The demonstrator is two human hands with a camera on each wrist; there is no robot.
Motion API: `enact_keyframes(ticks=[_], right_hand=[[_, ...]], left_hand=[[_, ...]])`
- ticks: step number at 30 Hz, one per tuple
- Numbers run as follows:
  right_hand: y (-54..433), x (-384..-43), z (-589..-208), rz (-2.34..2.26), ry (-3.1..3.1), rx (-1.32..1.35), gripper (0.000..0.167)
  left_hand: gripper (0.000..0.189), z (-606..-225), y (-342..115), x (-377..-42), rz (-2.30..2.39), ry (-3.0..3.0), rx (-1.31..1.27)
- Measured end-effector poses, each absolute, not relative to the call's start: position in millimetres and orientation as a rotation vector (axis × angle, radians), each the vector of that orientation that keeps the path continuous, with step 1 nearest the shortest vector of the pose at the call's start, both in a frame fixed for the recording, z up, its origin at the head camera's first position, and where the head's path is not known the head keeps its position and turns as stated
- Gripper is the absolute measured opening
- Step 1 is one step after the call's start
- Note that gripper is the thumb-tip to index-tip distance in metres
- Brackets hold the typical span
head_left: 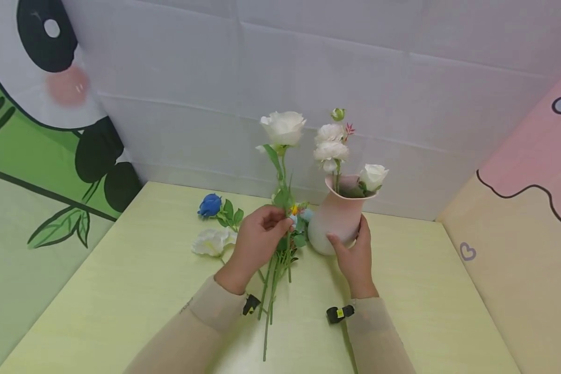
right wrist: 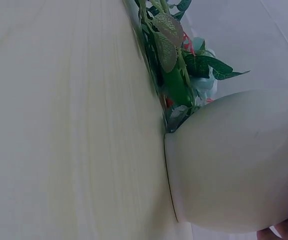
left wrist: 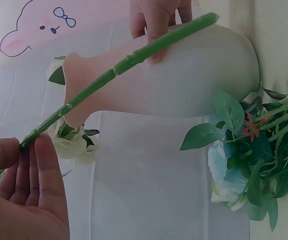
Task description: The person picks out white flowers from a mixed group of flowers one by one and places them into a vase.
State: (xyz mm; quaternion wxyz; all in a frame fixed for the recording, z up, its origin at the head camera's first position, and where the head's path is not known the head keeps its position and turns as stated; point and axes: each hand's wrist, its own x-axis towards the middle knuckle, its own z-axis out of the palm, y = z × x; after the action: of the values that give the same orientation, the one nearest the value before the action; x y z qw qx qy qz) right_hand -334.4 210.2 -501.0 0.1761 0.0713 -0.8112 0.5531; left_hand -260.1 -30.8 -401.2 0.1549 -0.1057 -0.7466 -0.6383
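"Where's the held rose (head_left: 284, 128)?"
"Upright, just left of the vase (head_left: 334, 226); the left hand (head_left: 259, 236) pinches its stem between thumb and fingers."
"And the right hand (head_left: 357, 259)?"
"Gripping the vase's side. One vase, on the table (head_left: 135, 291)."
"What's in it?"
"One white rose (head_left: 373, 177), two full blooms (head_left: 331, 151), one green bud (head_left: 338, 114)."
"Lying left?"
"One blue rose (head_left: 210, 205), one white flower (head_left: 210, 243). The heaped stems (head_left: 272, 285) are too tangled to count."
"Any writing?"
"Two black wrist cameras (head_left: 334, 316); one's yellow label (head_left: 340, 313) is too small to read."
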Motion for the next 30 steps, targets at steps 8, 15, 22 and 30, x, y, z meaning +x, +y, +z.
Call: enact_keyframes(ticks=[8, 15, 22, 30], right_hand=[[209.8, -333.8, -502.8, 1.560, -2.299, 0.192, 0.101], [210.3, -334.4, -501.1, 1.556, -2.318, 0.184, 0.102], [211.2, -336.6, -501.6, 1.561, -2.320, 0.180, 0.103], [211.0, -336.7, -502.1, 1.568, -2.310, 0.181, 0.103]], left_hand=[[0.013, -387.4, -31.4, -280.0, -1.863, -2.019, -0.316], [0.010, -364.9, -33.4, -287.9, -1.851, -1.927, -0.370], [0.012, -347.8, -33.2, -294.4, -1.759, -1.910, -0.422], [0.012, -332.6, -28.4, -300.4, -1.821, -1.808, -0.480]])
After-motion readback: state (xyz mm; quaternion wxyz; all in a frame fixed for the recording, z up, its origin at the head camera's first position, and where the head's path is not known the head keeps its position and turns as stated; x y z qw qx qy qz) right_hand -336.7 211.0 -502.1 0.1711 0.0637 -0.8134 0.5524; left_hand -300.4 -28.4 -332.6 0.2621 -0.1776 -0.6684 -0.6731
